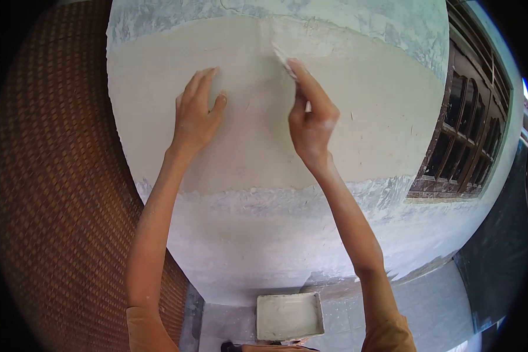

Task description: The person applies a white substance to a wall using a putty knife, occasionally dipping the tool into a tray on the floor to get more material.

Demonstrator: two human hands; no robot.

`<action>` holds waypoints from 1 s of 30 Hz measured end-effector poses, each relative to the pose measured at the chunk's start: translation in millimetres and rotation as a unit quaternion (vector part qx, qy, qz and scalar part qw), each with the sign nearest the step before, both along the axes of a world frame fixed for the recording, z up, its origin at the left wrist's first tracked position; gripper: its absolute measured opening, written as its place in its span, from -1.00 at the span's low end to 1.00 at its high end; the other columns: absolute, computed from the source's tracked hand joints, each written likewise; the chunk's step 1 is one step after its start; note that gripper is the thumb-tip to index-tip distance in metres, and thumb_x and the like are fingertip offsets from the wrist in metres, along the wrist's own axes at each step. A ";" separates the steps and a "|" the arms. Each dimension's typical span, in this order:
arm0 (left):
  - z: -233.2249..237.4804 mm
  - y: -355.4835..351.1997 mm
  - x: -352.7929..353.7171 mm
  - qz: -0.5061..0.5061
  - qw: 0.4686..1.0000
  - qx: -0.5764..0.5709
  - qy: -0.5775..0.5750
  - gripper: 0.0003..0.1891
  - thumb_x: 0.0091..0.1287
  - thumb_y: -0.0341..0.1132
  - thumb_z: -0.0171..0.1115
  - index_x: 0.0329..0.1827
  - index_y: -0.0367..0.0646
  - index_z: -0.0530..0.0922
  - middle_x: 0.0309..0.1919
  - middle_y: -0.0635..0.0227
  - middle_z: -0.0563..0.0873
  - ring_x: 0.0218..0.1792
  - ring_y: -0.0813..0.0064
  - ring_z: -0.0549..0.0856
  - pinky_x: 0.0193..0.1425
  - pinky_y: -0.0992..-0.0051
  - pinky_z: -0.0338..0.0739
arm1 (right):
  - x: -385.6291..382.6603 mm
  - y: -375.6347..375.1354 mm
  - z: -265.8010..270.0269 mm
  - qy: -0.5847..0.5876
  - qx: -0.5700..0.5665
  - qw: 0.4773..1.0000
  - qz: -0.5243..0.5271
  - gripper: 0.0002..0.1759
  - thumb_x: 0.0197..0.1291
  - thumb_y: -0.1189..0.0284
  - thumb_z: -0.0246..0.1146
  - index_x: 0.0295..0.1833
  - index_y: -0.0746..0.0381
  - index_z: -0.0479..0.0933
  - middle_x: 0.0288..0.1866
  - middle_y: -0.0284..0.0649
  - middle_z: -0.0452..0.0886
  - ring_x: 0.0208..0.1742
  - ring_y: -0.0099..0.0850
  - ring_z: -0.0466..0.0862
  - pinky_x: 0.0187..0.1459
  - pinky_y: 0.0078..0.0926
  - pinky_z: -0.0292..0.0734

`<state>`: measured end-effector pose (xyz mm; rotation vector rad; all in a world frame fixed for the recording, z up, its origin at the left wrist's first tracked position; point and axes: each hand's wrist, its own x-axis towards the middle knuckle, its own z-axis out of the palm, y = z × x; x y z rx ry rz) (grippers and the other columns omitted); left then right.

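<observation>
Just above my right grip, a thin pale blade slants at the wall.

I have the blade's lower end clenched there, its long axis leaning up and leftward from my knuckles. My left grip is released, fingers loosely spread, left of the blade and well apart from it, so the right is the nearer; whether the left touches the wall I cannot tell. Far below both, a tray sits on the floor.

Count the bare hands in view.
2: the bare left hand, raised before the pale plastered wall; the bare right hand, to its right, holding a thin, whitish flat tool.
</observation>
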<state>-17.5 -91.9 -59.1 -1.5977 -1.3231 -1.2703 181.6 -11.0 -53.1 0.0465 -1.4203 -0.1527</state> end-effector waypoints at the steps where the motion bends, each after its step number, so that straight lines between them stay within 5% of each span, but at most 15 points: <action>1: 6.7 4.9 -4.4 0.028 0.999 0.026 0.024 -0.48 0.43 -0.25 0.11 0.44 -0.11 0.34 0.39 0.11 0.43 0.44 0.10 0.38 0.47 0.14 0.22 | -8.1 4.7 7.3 -0.018 0.081 0.996 -0.035 -0.41 0.10 0.82 0.10 0.25 0.21 0.56 0.21 -0.08 0.62 0.32 -0.12 0.57 0.35 -0.21 0.41; 7: 45.4 39.4 -34.8 0.128 0.977 0.156 0.071 -0.42 0.46 -0.14 0.06 0.54 0.02 0.26 0.51 0.32 0.31 0.53 0.19 0.21 0.51 0.05 0.01 | -48.1 19.3 36.7 -0.062 0.139 0.967 -0.205 -0.25 -0.10 0.82 0.13 0.29 0.12 0.55 0.23 -0.18 0.62 0.39 -0.16 0.50 0.41 0.06 0.31; 13: 48.8 55.9 -51.1 0.150 0.971 0.166 0.082 -0.39 0.43 -0.11 0.01 0.56 0.09 0.23 0.54 0.41 0.27 0.53 0.30 0.22 0.43 -0.01 -0.01 | -73.7 42.4 52.9 -0.040 0.180 0.945 -0.269 -0.30 -0.03 0.74 0.15 0.31 0.09 0.54 0.26 -0.21 0.61 0.41 -0.20 0.48 0.43 0.05 0.28; 25: 44.9 65.0 -60.6 0.142 0.964 0.202 0.098 -0.37 0.39 -0.12 0.01 0.57 0.19 0.22 0.54 0.50 0.28 0.51 0.37 0.25 0.35 -0.04 0.02 | -78.5 45.1 41.5 -0.149 0.101 0.943 -0.281 -0.43 0.20 0.61 0.06 0.34 0.07 0.52 0.33 -0.18 0.57 0.49 -0.19 0.39 0.52 -0.06 0.12; 30: 43.6 64.9 -62.9 0.143 0.964 0.200 0.101 -0.37 0.39 -0.12 0.02 0.57 0.19 0.22 0.54 0.51 0.27 0.51 0.38 0.24 0.34 -0.04 0.02 | -63.3 23.1 7.0 -0.211 0.079 0.935 -0.275 -0.36 0.07 0.71 0.11 0.31 0.10 0.54 0.30 -0.15 0.59 0.47 -0.17 0.41 0.49 -0.05 0.19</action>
